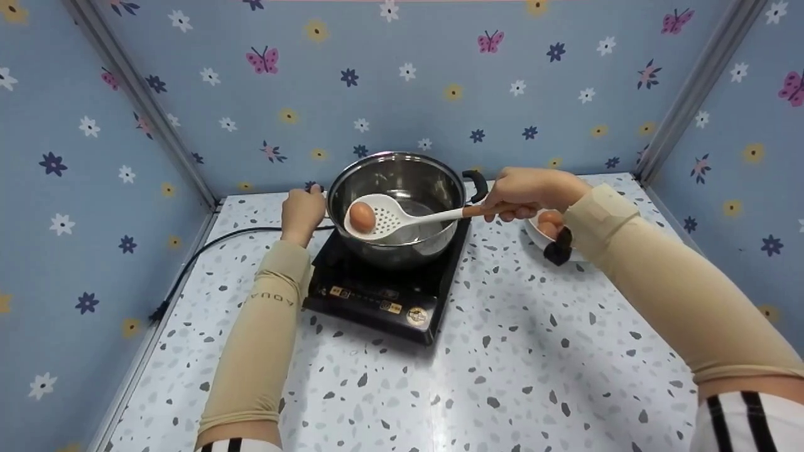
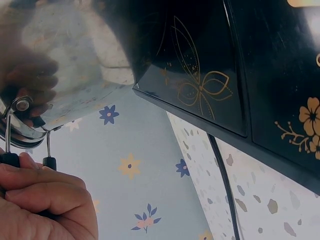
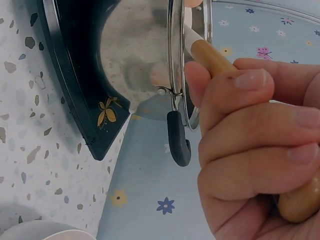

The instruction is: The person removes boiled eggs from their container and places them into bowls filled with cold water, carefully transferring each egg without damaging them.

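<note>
My right hand (image 1: pixel 518 191) grips the wooden handle (image 3: pixel 215 57) of a white slotted spoon (image 1: pixel 391 218). One brown egg (image 1: pixel 362 217) lies in the spoon's perforated bowl, over the left part of a steel pot (image 1: pixel 402 248). At the pot's left side my left hand (image 1: pixel 303 213) has its fingers curled round the black-gripped pot handle (image 2: pixel 49 163), as the left wrist view shows. The pot's other black handle (image 3: pixel 178 140) is free, just beside my right hand. Beneath the pot is a black induction cooker (image 1: pixel 377 307).
A white bowl (image 1: pixel 534 233) with brown eggs (image 1: pixel 550 221) stands at the right, partly hidden by my right forearm. The cooker's black cord (image 1: pixel 213 242) runs left across the speckled tabletop (image 1: pixel 502 376). Flower-patterned panels (image 1: pixel 402 94) enclose the back and sides.
</note>
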Demonstrator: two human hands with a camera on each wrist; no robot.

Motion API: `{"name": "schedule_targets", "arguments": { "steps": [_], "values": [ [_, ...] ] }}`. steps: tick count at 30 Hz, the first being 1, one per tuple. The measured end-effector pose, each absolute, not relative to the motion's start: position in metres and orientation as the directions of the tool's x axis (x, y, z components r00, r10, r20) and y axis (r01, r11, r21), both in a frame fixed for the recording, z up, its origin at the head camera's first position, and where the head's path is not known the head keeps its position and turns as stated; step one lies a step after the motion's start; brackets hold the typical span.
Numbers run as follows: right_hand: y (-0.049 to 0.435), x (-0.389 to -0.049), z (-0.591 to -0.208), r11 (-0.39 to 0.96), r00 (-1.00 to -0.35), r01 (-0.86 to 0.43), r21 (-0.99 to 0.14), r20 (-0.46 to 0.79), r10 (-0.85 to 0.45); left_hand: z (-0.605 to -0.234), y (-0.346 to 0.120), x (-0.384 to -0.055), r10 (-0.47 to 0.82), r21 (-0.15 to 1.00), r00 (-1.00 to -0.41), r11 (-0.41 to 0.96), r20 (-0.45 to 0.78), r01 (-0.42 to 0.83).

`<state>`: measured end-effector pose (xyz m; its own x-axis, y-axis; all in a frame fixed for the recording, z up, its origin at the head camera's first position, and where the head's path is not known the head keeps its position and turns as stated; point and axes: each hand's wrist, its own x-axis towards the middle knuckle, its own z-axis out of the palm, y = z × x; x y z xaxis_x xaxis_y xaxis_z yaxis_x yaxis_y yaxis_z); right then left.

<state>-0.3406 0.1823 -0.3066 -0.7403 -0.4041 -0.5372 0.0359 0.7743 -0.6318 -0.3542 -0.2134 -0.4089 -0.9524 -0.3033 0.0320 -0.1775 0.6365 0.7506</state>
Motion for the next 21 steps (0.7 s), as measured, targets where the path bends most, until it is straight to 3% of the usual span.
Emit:
{"name": "schedule_targets", "arguments": {
  "steps": [21],
  "values": [
    [0.209, -0.329, -0.303, 0.717, -0.808, 0.09, -0.691, -0.471, -0.354, -0.409, -0.215, -0.352, -0.283, 0.763, -0.959, 0.623, 0.015, -0.172]
  ]
}}
